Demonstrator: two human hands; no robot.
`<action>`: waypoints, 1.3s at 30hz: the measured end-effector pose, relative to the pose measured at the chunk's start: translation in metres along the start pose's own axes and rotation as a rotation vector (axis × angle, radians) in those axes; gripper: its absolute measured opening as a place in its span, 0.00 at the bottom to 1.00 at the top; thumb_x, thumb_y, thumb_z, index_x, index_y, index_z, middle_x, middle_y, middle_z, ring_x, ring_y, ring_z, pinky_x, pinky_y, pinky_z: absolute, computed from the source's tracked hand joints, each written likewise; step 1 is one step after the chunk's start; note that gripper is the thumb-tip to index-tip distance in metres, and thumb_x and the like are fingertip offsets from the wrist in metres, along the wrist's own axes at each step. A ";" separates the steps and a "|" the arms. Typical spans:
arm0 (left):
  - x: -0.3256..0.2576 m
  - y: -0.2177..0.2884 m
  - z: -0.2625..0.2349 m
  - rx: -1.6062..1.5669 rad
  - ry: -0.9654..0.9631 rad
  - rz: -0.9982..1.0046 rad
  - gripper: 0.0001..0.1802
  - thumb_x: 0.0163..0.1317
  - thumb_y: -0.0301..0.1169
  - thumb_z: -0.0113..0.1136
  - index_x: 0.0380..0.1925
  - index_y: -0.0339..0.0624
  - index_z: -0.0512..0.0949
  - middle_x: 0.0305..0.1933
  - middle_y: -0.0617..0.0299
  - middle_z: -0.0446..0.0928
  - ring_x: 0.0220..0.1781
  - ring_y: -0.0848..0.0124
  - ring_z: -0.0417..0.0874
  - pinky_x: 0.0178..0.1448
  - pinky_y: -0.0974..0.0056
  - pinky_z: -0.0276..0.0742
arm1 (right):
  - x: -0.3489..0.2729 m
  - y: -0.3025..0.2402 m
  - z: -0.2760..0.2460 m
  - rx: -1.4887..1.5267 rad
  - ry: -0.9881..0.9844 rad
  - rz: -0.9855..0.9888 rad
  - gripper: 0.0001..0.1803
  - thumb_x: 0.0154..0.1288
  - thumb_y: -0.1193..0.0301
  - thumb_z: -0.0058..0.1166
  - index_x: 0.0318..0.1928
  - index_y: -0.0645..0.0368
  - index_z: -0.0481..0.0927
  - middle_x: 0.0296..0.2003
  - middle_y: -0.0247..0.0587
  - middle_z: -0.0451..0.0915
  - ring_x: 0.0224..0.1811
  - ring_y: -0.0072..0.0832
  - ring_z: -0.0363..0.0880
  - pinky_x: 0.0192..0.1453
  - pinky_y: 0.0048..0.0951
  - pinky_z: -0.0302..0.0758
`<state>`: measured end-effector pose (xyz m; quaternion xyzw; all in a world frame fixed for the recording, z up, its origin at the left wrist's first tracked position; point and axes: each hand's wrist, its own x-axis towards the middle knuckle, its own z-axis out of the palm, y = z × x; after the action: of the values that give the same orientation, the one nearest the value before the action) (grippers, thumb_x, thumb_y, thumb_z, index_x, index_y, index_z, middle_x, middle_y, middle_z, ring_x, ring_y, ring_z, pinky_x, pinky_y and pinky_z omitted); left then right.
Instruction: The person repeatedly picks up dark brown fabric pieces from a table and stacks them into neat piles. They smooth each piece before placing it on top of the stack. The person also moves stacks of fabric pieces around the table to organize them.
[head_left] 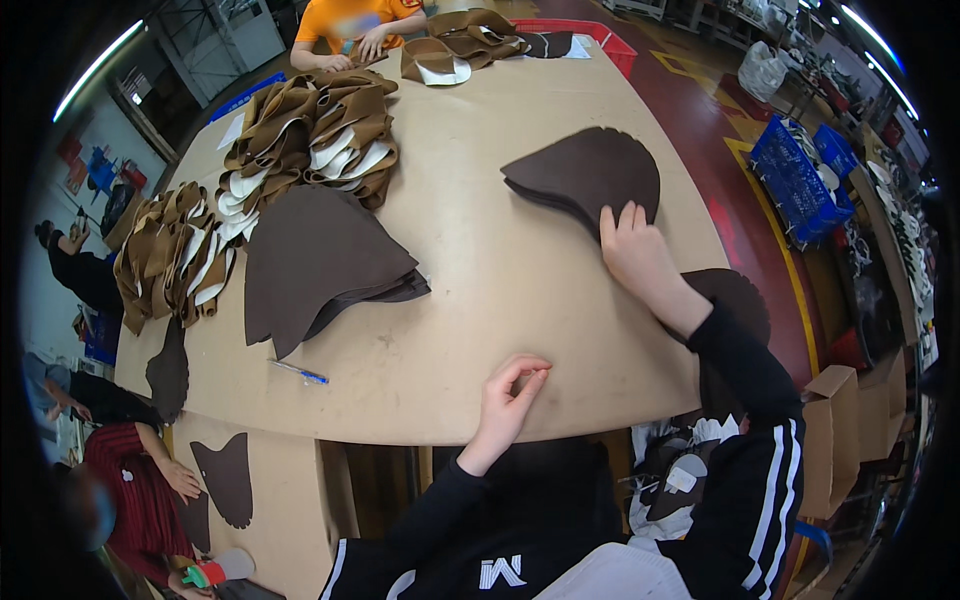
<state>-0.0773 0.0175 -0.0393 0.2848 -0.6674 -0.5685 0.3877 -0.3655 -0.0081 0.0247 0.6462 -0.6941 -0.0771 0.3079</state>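
My right hand (636, 250) reaches out over the tan table (480, 300), fingertips resting on the near edge of a stack of dark brown curved leather pieces (585, 175). My left hand (510, 395) lies near the table's front edge, thumb and fingers pinched together with nothing visible between them. A second, larger pile of dark brown leather pieces (315, 260) sits to the left of the table's middle. A blue pen (298, 372) lies just in front of that pile.
Heaps of tan and white leather pieces (310, 135) fill the far left, more (165, 260) at the left edge. A person in orange (355, 25) works at the far end beside another tan heap (460, 45). Blue crates (795, 180) and cardboard boxes (835, 440) stand at right.
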 end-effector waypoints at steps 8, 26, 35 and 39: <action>-0.014 0.009 -0.048 0.408 0.297 0.061 0.24 0.64 0.28 0.69 0.60 0.36 0.78 0.67 0.49 0.74 0.70 0.51 0.72 0.74 0.52 0.67 | -0.139 -0.074 -0.117 0.177 -0.088 -0.389 0.24 0.64 0.75 0.52 0.60 0.71 0.81 0.50 0.84 0.80 0.52 0.61 0.87 0.31 0.28 0.86; -0.017 0.036 -0.082 0.461 0.150 -0.293 0.25 0.51 0.28 0.81 0.50 0.34 0.85 0.41 0.62 0.74 0.45 0.67 0.77 0.52 0.66 0.73 | -0.085 -0.097 -0.090 0.897 -0.151 -0.207 0.50 0.66 0.42 0.58 0.73 0.70 0.64 0.76 0.57 0.62 0.81 0.45 0.58 0.82 0.51 0.55; -0.022 0.051 -0.076 0.838 0.161 0.092 0.23 0.54 0.27 0.79 0.50 0.36 0.85 0.49 0.57 0.82 0.49 0.66 0.82 0.55 0.61 0.79 | -0.116 -0.084 -0.118 1.710 -0.694 -0.770 0.27 0.74 0.55 0.58 0.67 0.56 0.77 0.69 0.42 0.75 0.68 0.38 0.77 0.73 0.38 0.72; -0.023 0.062 -0.074 0.200 0.210 -0.456 0.20 0.59 0.26 0.76 0.52 0.36 0.84 0.51 0.57 0.85 0.44 0.71 0.85 0.49 0.64 0.82 | -0.093 -0.059 -0.101 1.044 -0.040 -0.139 0.41 0.61 0.53 0.66 0.71 0.57 0.72 0.72 0.52 0.69 0.74 0.48 0.68 0.76 0.51 0.65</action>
<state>0.0008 0.0084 0.0214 0.5220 -0.5948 -0.5399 0.2867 -0.2644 0.0999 0.0446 0.7564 -0.6013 0.2466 -0.0742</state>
